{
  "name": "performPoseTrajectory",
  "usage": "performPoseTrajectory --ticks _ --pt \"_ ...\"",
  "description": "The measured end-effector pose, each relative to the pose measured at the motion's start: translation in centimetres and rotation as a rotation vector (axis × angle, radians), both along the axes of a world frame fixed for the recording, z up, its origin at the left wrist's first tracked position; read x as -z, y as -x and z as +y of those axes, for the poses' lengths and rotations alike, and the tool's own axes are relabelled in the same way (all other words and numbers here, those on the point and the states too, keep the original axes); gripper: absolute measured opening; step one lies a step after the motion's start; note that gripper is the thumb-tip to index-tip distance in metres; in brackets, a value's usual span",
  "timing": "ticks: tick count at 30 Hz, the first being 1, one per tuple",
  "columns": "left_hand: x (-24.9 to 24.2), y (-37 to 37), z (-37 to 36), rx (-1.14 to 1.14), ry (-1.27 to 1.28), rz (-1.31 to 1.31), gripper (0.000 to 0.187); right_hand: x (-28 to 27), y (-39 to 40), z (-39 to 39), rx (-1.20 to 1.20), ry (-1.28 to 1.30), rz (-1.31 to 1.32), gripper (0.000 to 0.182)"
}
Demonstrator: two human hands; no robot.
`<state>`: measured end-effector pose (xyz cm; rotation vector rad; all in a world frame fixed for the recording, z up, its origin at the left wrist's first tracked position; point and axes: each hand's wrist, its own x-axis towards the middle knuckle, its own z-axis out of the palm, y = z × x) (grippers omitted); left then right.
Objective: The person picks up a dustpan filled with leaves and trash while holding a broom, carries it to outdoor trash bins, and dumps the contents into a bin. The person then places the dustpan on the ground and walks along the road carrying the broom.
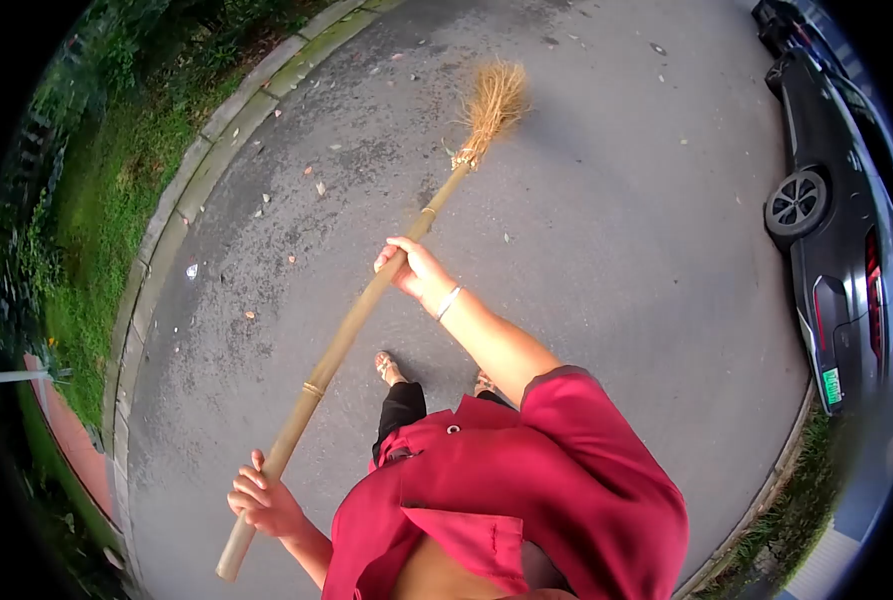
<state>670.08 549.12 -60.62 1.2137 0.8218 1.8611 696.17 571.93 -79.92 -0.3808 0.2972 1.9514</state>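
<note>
A long broom with a thick bamboo handle (pixel 342 340) slants across the view, from lower left to upper centre. My left hand (pixel 268 502) is closed round the handle near its butt end. Higher up the same pole, my right hand (pixel 413 270) grips it, with a pale band (pixel 448 303) on the wrist. The broom's straw-coloured bristles (pixel 496 105) fan out over the grey road (pixel 606 220), ahead of me and slightly right. Below the handle, one of my sandalled feet (pixel 390 368) shows; the other is partly hidden by my right arm and red clothing.
Scattered leaves and a white scrap (pixel 192 271) lie on the road's left side. A stone kerb (pixel 174 210) curves along the left, with grass (pixel 101 250) beyond. Dark parked cars, the nearer one (pixel 834 230) closest, line the right edge.
</note>
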Motion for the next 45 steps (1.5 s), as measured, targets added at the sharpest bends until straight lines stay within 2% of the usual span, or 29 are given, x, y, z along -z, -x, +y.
performPoseTrajectory --ticks 1,4,7,8,9,10,12,13,15,16,18,20,23,27,31,33,35,38,39,41,43,44,45 --pt "0.7 3.5 1.2 -0.020 -0.004 -0.012 0.036 -0.2 1.5 -0.9 0.033 0.032 -0.088 0.013" --pt "3.8 13.8 5.3 0.101 0.033 -0.267 0.039 0.2 5.1 -5.3 0.068 0.193 0.022 0.011" --pt "5.3 18.0 12.9 0.211 0.187 -0.362 0.040 -0.3 3.8 -8.8 0.103 0.376 -0.065 0.020" --pt "6.1 18.4 16.1 0.252 0.255 -0.379 0.040 4.7 1.3 -10.3 0.329 0.350 -0.095 0.028" --pt "6.4 17.7 19.2 0.288 0.330 -0.382 0.040 6.6 -1.8 -12.2 0.460 0.462 -0.115 0.030" --pt "7.4 17.1 22.3 0.383 0.388 -0.362 0.038 6.5 -2.5 -13.7 0.577 0.623 -0.247 0.029" --pt "9.3 13.8 27.7 0.475 0.570 -0.390 0.033 11.4 -3.2 -18.5 0.628 0.736 -0.396 0.026" --pt "10.4 12.3 30.2 0.548 0.615 -0.387 0.031 11.6 -2.1 -20.8 0.651 0.773 -0.392 0.026" --pt "11.5 8.9 34.4 0.640 0.740 -0.324 0.031 11.8 0.1 -23.6 0.849 0.982 -0.309 0.022" --pt "11.4 7.0 35.7 0.684 0.788 -0.284 0.032 12.2 1.3 -24.9 0.881 1.086 -0.256 0.019" --pt "11.7 3.5 37.5 0.820 0.858 -0.116 0.033 14.0 4.1 -28.6 0.943 1.153 -0.047 0.023" --pt "12.0 0.2 38.4 0.925 0.937 -0.025 0.031 17.3 7.1 -32.8 0.931 1.176 0.175 0.030" --pt "12.0 -2.6 39.8 1.120 0.905 0.074 0.030 19.7 12.1 -33.9 0.752 1.134 0.146 0.021" --pt "9.8 -1.8 44.1 1.215 0.874 0.123 0.030 23.9 16.4 -27.3 0.381 0.904 -0.173 0.015" --pt "6.5 7.0 53.2 0.918 0.785 0.010 0.029 27.4 18.8 -16.9 0.158 0.608 -0.461 0.021" --pt "3.7 14.3 56.9 0.747 0.672 -0.004 0.032 21.5 19.1 -6.1 0.310 0.960 -0.017 0.020" --pt "0.2 22.2 58.1 0.631 0.659 -0.159 0.031 15.4 20.7 4.3 0.308 1.020 0.070 0.019" --pt "-4.6 33.0 57.0 0.468 0.495 -0.244 0.032 10.8 25.8 16.4 0.214 0.842 0.073 0.002" --pt "-6.1 36.3 55.6 0.377 0.446 -0.241 0.033 10.6 27.6 20.0 0.163 0.753 0.069 0.008" --pt "-9.4 40.6 51.9 0.147 0.357 -0.260 0.033 11.6 32.4 26.5 0.050 0.549 0.109 0.007" --pt "-11.5 43.5 48.2 0.085 0.218 -0.270 0.034 7.3 36.4 33.6 -0.054 0.484 0.000 0.009" --pt "-12.5 43.3 46.9 -0.056 0.169 -0.294 0.035 6.0 38.0 37.0 -0.105 0.371 -0.019 0.010" --pt "-12.8 43.7 45.7 -0.034 0.122 -0.293 0.037 5.2 39.3 40.1 -0.158 0.254 -0.037 0.011"
